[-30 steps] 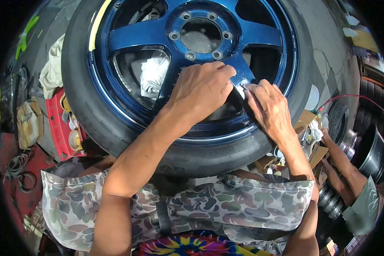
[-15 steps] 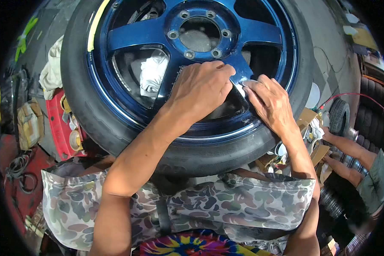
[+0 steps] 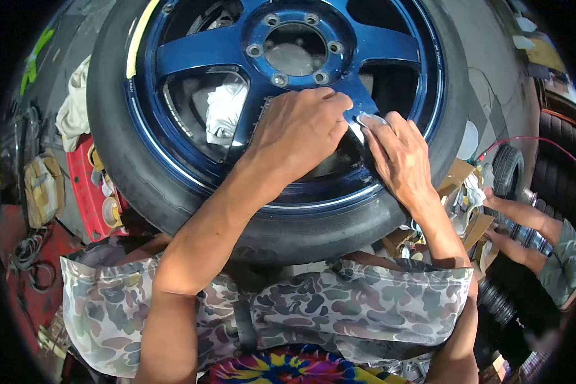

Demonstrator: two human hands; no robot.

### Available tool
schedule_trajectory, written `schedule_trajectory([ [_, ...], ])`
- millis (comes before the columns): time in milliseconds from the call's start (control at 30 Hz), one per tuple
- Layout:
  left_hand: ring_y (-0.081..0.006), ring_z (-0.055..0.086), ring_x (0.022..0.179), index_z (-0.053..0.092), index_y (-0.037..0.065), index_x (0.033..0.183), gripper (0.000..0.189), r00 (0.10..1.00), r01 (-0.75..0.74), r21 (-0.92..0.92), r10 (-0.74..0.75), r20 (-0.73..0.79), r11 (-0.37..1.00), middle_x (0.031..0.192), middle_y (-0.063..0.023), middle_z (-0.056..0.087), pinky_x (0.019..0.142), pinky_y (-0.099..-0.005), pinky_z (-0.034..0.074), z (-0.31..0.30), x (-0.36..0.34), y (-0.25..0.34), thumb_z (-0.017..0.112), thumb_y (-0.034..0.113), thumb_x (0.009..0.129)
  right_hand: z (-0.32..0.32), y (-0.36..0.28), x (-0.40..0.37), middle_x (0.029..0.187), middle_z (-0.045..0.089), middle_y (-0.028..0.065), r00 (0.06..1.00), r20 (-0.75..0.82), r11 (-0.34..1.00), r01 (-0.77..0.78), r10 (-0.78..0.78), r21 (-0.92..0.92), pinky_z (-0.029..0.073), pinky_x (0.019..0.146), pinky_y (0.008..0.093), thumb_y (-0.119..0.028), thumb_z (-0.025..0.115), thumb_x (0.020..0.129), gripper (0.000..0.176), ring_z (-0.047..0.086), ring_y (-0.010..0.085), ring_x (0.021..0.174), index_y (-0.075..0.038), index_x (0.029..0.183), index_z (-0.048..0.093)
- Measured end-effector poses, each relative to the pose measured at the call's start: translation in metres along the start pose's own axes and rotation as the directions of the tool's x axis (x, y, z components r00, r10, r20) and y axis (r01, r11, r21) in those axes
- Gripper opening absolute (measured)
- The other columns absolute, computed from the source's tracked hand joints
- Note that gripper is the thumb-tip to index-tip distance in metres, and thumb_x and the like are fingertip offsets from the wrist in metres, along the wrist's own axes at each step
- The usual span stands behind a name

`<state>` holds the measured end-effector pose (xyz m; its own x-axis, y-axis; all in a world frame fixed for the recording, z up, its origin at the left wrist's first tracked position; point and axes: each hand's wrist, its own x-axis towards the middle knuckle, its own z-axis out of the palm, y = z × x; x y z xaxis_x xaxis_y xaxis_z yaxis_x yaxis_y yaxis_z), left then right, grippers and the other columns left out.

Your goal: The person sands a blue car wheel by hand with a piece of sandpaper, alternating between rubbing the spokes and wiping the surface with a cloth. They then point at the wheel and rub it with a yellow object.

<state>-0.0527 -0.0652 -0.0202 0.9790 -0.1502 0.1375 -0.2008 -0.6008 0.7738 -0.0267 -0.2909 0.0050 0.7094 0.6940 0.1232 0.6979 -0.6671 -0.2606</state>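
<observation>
A blue wheel rim (image 3: 201, 54) with a black tyre (image 3: 243, 240) round it lies in front of me. My left hand (image 3: 307, 125) rests over a lower spoke, its fingers curled closed; what they hold, if anything, is hidden. My right hand (image 3: 400, 153) pinches a thin, pale pad (image 3: 370, 120) against the lower right spoke. A whitish, wet-looking patch shows on the blue paint beside the pad. Through a rim opening left of my hands, a white cloth (image 3: 226, 112) is visible.
Yellow tape (image 3: 136, 45) sticks to the rim's upper left edge. A red tray (image 3: 86, 185) and a pale cloth (image 3: 75, 102) are at left. On the right are another person's arms (image 3: 525, 217), a loose tyre (image 3: 509, 169), a red hose (image 3: 525, 138) and cardboard (image 3: 456, 174).
My right hand and the pad have shifted slightly up and left along the spoke. My left hand stays in nearly the same place. The view has drifted a little.
</observation>
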Motion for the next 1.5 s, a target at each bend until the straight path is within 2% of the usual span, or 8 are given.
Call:
schedule_trajectory([
  [300,-0.0410,0.076,0.089,0.077,0.004,0.113,0.021,1.000,0.009,0.002,-0.009,-0.001,1.000,0.102,-0.0177,0.077,0.082,-0.0504,0.062,-0.001,0.000,-0.001,0.070,0.014,0.096,-0.004,-0.002,-0.003,0.092,0.057,0.0100,1.000,0.007,1.000,-0.004,0.004,-0.017,0.044,0.075,0.0409,-0.006,0.077,0.092,0.026,0.060,0.0271,0.082,-0.005,0.117,0.073],
  [500,-0.0390,0.075,0.085,0.079,0.002,0.111,0.022,1.000,-0.005,0.006,0.005,-0.027,1.000,0.100,-0.0174,0.078,0.080,-0.0464,0.061,0.000,0.001,-0.001,0.066,0.007,0.094,-0.011,0.003,-0.009,0.092,0.056,0.0094,0.998,0.046,0.998,0.046,-0.044,-0.041,0.042,0.074,0.0401,-0.008,0.076,0.092,0.025,0.058,0.0266,0.081,-0.005,0.117,0.072],
  [600,-0.0388,0.075,0.085,0.079,0.003,0.111,0.022,1.000,-0.002,-0.014,0.002,0.006,1.000,0.101,-0.0170,0.078,0.081,-0.0465,0.061,0.004,0.002,0.005,0.066,0.008,0.095,-0.003,0.003,-0.001,0.093,0.057,0.0089,0.998,-0.032,0.998,0.045,-0.046,-0.034,0.042,0.077,0.0392,-0.008,0.077,0.092,0.022,0.058,0.0262,0.082,-0.005,0.113,0.073],
  [700,-0.0386,0.075,0.084,0.079,0.003,0.112,0.022,1.000,0.007,-0.002,-0.007,0.022,1.000,0.103,-0.0164,0.078,0.080,-0.0461,0.061,-0.001,0.001,0.001,0.067,0.008,0.095,-0.004,-0.001,-0.004,0.092,0.055,0.0092,0.997,-0.060,0.999,0.044,-0.044,-0.004,0.041,0.072,0.0407,-0.006,0.077,0.094,0.025,0.053,0.0293,0.077,-0.007,0.119,0.071],
  [767,-0.0386,0.075,0.084,0.079,0.003,0.113,0.022,1.000,0.018,-0.021,-0.018,0.011,1.000,0.103,-0.0166,0.078,0.080,-0.0460,0.060,-0.003,0.002,0.001,0.067,0.008,0.095,-0.010,-0.002,-0.012,0.091,0.054,0.0092,1.000,-0.005,1.000,0.014,-0.014,-0.003,0.040,0.072,0.0402,-0.006,0.076,0.094,0.024,0.053,0.0291,0.077,-0.007,0.118,0.071],
  [1000,-0.0383,0.075,0.083,0.079,0.003,0.112,0.022,1.000,-0.007,-0.003,0.007,0.020,1.000,0.102,-0.0172,0.078,0.078,-0.0451,0.061,-0.002,0.001,0.002,0.067,0.007,0.094,0.000,-0.007,-0.010,0.093,0.057,0.0084,0.997,-0.065,0.999,-0.038,0.037,-0.017,0.042,0.077,0.0398,-0.006,0.078,0.090,0.027,0.058,0.0273,0.080,-0.006,0.116,0.071],
  [1133,-0.0375,0.075,0.082,0.079,0.003,0.112,0.022,1.000,-0.012,-0.025,0.012,-0.003,1.000,0.102,-0.0166,0.078,0.078,-0.0447,0.061,0.000,0.001,0.002,0.067,0.007,0.094,-0.007,-0.012,-0.012,0.092,0.057,0.0092,0.998,-0.017,0.998,-0.053,0.052,-0.022,0.043,0.076,0.0404,-0.006,0.077,0.092,0.024,0.060,0.0271,0.081,-0.004,0.115,0.072],
  [1500,-0.0378,0.075,0.082,0.079,0.003,0.111,0.021,1.000,-0.024,-0.021,0.024,0.003,0.999,0.101,-0.0164,0.078,0.077,-0.0450,0.061,0.002,0.000,0.003,0.068,0.007,0.093,0.007,-0.021,-0.004,0.092,0.061,0.0120,0.987,-0.101,0.992,-0.127,0.128,0.014,0.045,0.075,0.0423,-0.004,0.075,0.092,0.018,0.062,0.0317,0.079,-0.002,0.109,0.071],
])
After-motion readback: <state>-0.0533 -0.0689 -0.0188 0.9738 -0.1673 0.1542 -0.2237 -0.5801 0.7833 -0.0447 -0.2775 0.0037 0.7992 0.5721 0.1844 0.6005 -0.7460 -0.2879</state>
